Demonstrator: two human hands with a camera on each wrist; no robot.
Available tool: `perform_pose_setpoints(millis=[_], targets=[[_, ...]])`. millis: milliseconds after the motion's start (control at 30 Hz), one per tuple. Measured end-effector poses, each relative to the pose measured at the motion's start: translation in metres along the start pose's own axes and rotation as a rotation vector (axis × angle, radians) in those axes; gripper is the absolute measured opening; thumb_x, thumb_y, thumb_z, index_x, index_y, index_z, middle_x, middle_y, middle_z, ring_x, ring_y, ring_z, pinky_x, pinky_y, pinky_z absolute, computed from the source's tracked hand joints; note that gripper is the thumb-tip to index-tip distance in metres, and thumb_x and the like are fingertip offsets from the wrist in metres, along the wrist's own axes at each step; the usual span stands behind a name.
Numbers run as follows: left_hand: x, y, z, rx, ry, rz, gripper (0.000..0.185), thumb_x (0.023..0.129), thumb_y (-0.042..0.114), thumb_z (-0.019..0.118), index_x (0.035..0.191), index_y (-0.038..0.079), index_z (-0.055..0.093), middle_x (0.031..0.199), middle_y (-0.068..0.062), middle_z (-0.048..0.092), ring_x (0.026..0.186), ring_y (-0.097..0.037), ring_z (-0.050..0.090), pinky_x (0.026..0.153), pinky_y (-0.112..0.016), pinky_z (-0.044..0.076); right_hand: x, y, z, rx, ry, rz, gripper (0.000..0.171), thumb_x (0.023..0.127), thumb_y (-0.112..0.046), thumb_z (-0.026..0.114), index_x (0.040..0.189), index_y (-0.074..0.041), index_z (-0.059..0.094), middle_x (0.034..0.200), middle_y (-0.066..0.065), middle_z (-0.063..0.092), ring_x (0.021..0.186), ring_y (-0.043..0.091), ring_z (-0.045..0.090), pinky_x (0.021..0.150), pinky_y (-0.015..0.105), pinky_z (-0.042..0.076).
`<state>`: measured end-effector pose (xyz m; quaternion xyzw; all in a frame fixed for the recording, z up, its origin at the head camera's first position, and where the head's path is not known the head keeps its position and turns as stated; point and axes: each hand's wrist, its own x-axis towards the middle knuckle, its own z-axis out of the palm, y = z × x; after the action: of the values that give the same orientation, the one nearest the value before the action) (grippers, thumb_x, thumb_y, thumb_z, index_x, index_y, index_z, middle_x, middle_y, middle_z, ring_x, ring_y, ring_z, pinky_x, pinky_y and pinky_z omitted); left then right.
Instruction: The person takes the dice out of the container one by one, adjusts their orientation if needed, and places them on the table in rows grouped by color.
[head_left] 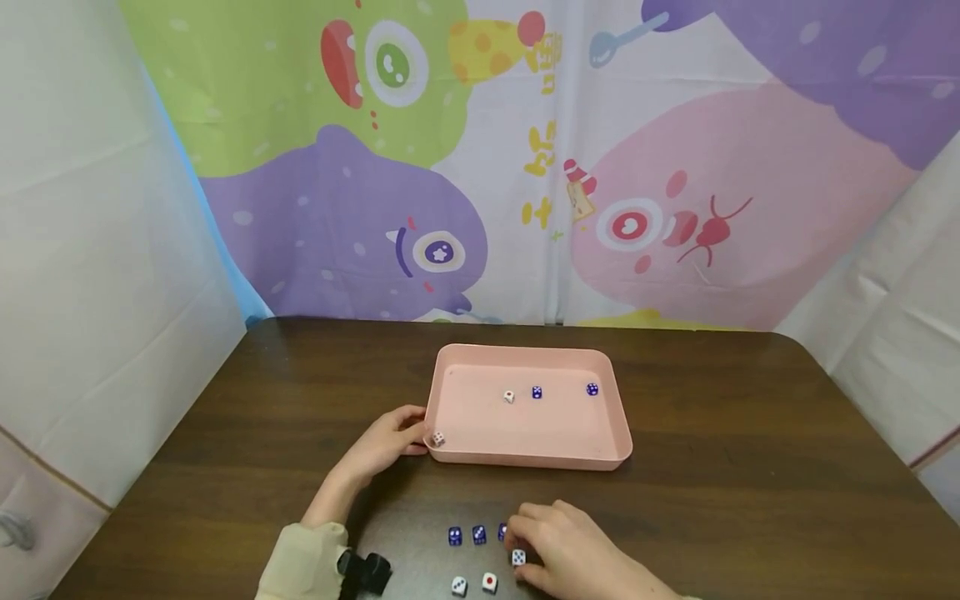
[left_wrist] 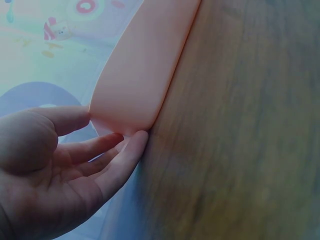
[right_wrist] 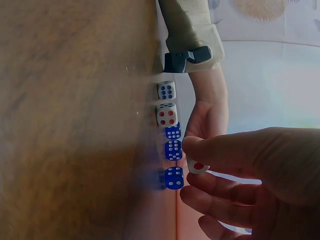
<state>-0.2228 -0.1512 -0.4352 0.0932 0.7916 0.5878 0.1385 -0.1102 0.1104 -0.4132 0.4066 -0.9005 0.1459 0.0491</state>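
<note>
A pink tray (head_left: 622, 433) stands mid-table with two white and two blue dice in it; one white die (head_left: 438, 438) lies in its near-left corner. My left hand (head_left: 415, 437) (left_wrist: 107, 131) touches that corner (left_wrist: 135, 90) with thumb and straight fingers. Near the front edge my right hand (head_left: 525, 543) (right_wrist: 192, 162) pinches a white die (head_left: 518, 557) (right_wrist: 198, 166) with a red pip, just off the table. Beside it run three blue dice (head_left: 454, 536) (right_wrist: 173, 149) in a row, one half hidden by my fingers. Two more white dice (head_left: 459, 586) (right_wrist: 166, 90) lie nearer me.
The dark wooden table (head_left: 750, 467) has rounded far corners. A cartoon-printed cloth (head_left: 480, 167) hangs behind it, with white sheets on both sides. A black wrist-worn device (head_left: 366, 573) sits at my left cuff.
</note>
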Motion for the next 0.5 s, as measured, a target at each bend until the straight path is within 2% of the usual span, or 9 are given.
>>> perform_pose_setpoints(millis=[333, 500], targets=[[0.0007, -0.0007, 0.0004, -0.002, 0.002, 0.0, 0.04, 0.093, 0.01, 0.048, 0.124, -0.013, 0.041, 0.117, -0.027, 0.051, 0.094, -0.028, 0.061, 0.081, -0.037, 0.054, 0.0021, -0.0035, 0.0006, 0.053, -0.181, 0.032, 0.015, 0.073, -0.025, 0.072, 0.08, -0.023, 0.06, 0.072, -0.018, 0.048, 0.064, -0.005, 0.042, 0.06, 0.015, 0.036], [0.0015, -0.0019, 0.0003, 0.001, -0.004, 0.004, 0.04, 0.093, 0.011, 0.048, 0.124, -0.013, 0.041, 0.117, -0.028, 0.051, 0.095, -0.028, 0.061, 0.081, -0.037, 0.054, 0.0007, -0.0034, 0.0028, 0.036, -0.166, -0.009, 0.014, 0.073, -0.023, 0.072, 0.077, -0.023, 0.058, 0.069, -0.017, 0.046, 0.06, -0.005, 0.039, 0.057, 0.012, 0.032]])
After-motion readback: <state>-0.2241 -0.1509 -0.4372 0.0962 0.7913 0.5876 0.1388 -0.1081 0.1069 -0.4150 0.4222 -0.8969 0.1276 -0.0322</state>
